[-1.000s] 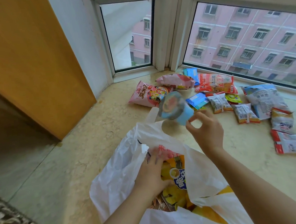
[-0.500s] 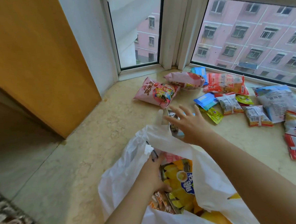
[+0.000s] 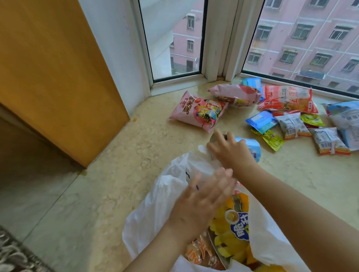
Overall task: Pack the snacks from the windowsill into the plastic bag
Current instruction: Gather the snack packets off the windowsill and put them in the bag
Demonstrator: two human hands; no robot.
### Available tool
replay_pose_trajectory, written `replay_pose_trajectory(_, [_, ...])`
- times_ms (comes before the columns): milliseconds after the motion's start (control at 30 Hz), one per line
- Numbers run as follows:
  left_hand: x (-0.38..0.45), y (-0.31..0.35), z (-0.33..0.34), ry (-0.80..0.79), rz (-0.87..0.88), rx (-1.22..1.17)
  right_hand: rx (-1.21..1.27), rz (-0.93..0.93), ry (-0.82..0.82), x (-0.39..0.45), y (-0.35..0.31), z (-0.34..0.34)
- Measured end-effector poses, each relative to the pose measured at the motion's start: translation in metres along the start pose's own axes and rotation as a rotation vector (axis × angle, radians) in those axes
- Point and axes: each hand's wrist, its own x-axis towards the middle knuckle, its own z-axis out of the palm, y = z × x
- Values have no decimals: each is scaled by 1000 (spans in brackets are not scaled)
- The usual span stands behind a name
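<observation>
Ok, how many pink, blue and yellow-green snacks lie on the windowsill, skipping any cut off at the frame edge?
Pink bags: 2
Blue packs: 3
Yellow-green sachets: 2
Total: 7

On the pink snack bag [image 3: 198,112] lying nearest the window corner you can make out large yellow Chinese characters running along its face, one of them reading 米 (the others are too tilted to be sure of). Inside the white plastic bag [image 3: 157,207] the yellow chip packet [image 3: 237,226] shows you a blue badge with white characters, the first looking like 脆. The small packets [image 3: 292,125] carry nutrition tables and barcodes, too fine for you to read.
</observation>
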Motion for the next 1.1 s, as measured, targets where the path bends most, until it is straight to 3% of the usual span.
replay_pose_trajectory(100, [0, -16, -5, -95, -189, 40, 271, 186, 46, -9, 18, -3])
replay_pose_trajectory(200, [-6, -33, -6, -229, -330, 87, 459, 326, 241, -21, 35, -18])
replay_pose_trajectory(400, [-8, -34, -7, -267, -313, 114, 681, 267, 494, -49, 36, -80])
replay_pose_trajectory(667, [-13, -38, -28, -400, -368, 83, 1031, 272, 550, -117, 25, -106])
replay_pose_trajectory(833, [-19, -36, -38, -389, -331, 48, 1246, 187, 428, -153, -5, -83])
replay_pose_trajectory(1000, [-27, -33, -32, -340, -319, 89, 1187, 85, 317, -164, -42, -32])
replay_pose_trajectory(1100, [-29, -39, -31, -113, -390, -42, 1170, -35, 372, -171, -56, -25])
